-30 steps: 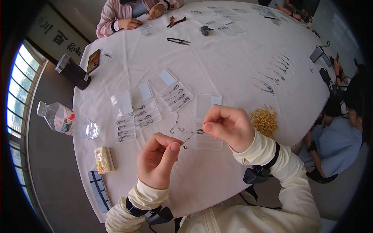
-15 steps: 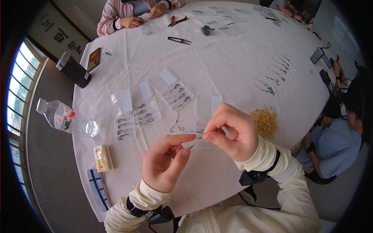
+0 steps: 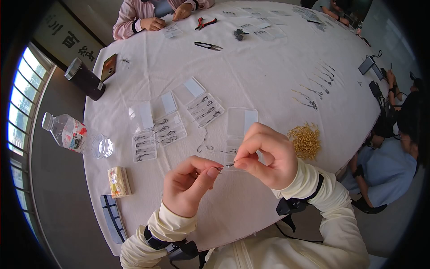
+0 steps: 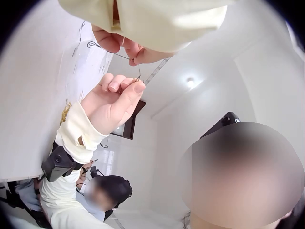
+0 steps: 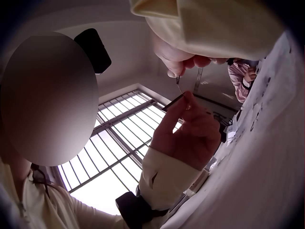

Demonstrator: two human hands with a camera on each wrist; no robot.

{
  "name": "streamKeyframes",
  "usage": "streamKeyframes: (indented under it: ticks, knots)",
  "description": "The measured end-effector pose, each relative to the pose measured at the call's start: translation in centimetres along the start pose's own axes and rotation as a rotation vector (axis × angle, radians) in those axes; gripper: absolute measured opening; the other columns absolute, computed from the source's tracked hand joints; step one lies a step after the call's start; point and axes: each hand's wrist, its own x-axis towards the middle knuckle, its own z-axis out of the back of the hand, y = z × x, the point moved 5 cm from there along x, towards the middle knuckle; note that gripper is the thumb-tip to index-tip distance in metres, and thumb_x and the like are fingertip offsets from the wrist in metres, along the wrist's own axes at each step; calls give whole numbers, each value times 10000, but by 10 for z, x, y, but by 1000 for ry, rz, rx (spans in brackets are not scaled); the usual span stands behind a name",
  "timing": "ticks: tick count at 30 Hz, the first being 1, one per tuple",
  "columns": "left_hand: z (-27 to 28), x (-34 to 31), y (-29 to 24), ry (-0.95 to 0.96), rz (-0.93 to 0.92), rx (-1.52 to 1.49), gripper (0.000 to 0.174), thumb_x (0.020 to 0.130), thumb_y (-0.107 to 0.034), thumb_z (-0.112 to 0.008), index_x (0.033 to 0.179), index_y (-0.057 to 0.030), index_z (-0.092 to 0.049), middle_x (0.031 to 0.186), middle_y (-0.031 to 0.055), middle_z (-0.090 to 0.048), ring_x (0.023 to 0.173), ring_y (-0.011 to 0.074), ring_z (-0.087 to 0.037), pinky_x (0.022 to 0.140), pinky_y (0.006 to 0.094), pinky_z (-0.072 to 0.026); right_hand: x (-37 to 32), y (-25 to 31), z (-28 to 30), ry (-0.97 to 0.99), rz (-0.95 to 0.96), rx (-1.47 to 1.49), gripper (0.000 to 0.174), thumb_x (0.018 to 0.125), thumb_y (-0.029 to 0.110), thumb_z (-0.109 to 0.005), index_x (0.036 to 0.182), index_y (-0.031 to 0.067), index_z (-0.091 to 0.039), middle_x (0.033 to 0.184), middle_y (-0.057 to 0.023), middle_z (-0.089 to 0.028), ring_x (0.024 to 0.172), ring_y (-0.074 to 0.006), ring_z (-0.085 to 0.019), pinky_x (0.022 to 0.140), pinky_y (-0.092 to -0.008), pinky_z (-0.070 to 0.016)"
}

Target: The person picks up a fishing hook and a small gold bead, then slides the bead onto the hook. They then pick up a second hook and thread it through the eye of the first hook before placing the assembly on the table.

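Note:
My left hand [image 3: 184,190] pinches a fishhook rig between thumb and forefinger. In the left wrist view its thin line [image 4: 121,56] runs from the fingertips to a dark hook [image 4: 91,45]. Facing it, my right hand [image 3: 271,158] pinches a small dark wire piece [image 4: 138,77], whose thin end curves upward; its exact kind I cannot tell. Both sets of fingertips are close together over an open clear plastic box [image 3: 242,120], partly hidden by the right hand. A loose pair of hooks [image 3: 204,144] lies left of that box, beside several boxes filled with hooks [image 3: 169,134].
A pile of gold-coloured small pieces [image 3: 304,141] lies right of my right hand, with hook rigs [image 3: 313,92] in a row beyond. A bottle [image 3: 78,136], tumbler [image 3: 85,80] and tissue pack [image 3: 118,183] stand left. Snips [image 3: 208,46] and red-handled pliers [image 3: 206,23] lie farther back, near another person.
My left hand moved up and right toward the right hand; its forefinger straightened, then closed back onto the thumb. The right hand stayed nearly in place, still pinching.

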Motion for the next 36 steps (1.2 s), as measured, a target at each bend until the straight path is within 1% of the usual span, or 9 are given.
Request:
streamKeyframes:
  ticks: [4, 11, 17, 24, 26, 29, 32, 35, 36]
  knots:
    - [8, 2, 7, -11, 26, -111, 93, 923, -70, -602, 967, 6, -635, 870, 50, -629, 703, 104, -540, 665, 277, -449, 1, 0, 1, 3, 0, -2, 72, 830, 34, -712, 848, 48, -644, 769, -15, -558, 608, -86, -474, 544, -222, -397]
    - [9, 3, 6, -37, 2, -137, 88, 927, -59, -589, 968, 5, -633, 873, 47, -628, 700, 102, -541, 669, 277, -454, 2, -1, 5, -19, -3, -21, 79, 823, 23, -706, 839, 47, -632, 775, -16, -563, 617, -94, -469, 555, -233, -401]
    - [5, 5, -7, -84, -47, 122, 105, 923, -87, -618, 967, 7, -629, 868, 37, -629, 716, 90, -551, 670, 243, -457, 3, -6, 15, -81, -12, -20, 76, 828, 16, -693, 825, 44, -622, 776, -17, -572, 614, -92, -462, 575, -231, -398]
    - [21, 11, -18, -170, -280, 329, 74, 910, -55, -636, 937, 11, -617, 852, 30, -620, 741, 79, -548, 672, 217, -445, 3, -18, 16, -45, -163, 27, 100, 818, 30, -705, 803, 35, -606, 769, -20, -574, 621, -81, -471, 576, -227, -395]
    - [23, 10, -26, -175, -316, 381, 75, 909, -51, -636, 935, 16, -614, 860, 32, -621, 746, 79, -546, 675, 216, -441, 4, -24, 13, 110, -213, -43, 129, 813, 58, -723, 863, 46, -604, 788, -7, -577, 614, -72, -471, 580, -225, -399]
    - [22, 7, -43, -161, -389, 462, 67, 905, -28, -631, 933, 30, -616, 872, 38, -610, 751, 80, -539, 694, 215, -435, 1, -21, 10, 88, -295, 122, 207, 809, 94, -748, 940, 63, -591, 837, 5, -587, 663, -60, -494, 611, -218, -407]
    - [18, 4, -59, -158, -458, 524, 42, 863, 10, -655, 900, 28, -658, 839, 62, -615, 721, 99, -573, 685, 226, -463, 1, -18, 10, 113, -262, 294, 260, 835, 153, -738, 1028, 73, -584, 920, 9, -604, 758, -62, -525, 678, -226, -418]
    - [7, -1, -69, -82, -518, 638, 56, 849, 13, -661, 904, 15, -670, 830, 59, -617, 699, 106, -574, 668, 235, -460, 1, -15, 4, 163, -231, 247, 273, 871, 194, -701, 1092, 70, -598, 1002, 0, -612, 861, -84, -539, 743, -241, -419]
    - [2, -1, -71, -51, -525, 669, 62, 839, 16, -667, 901, 9, -672, 820, 60, -616, 688, 114, -574, 657, 241, -461, 3, -7, 2, 193, -149, 171, 279, 899, 174, -651, 1155, 75, -603, 1065, -16, -618, 900, -126, -544, 780, -265, -420]
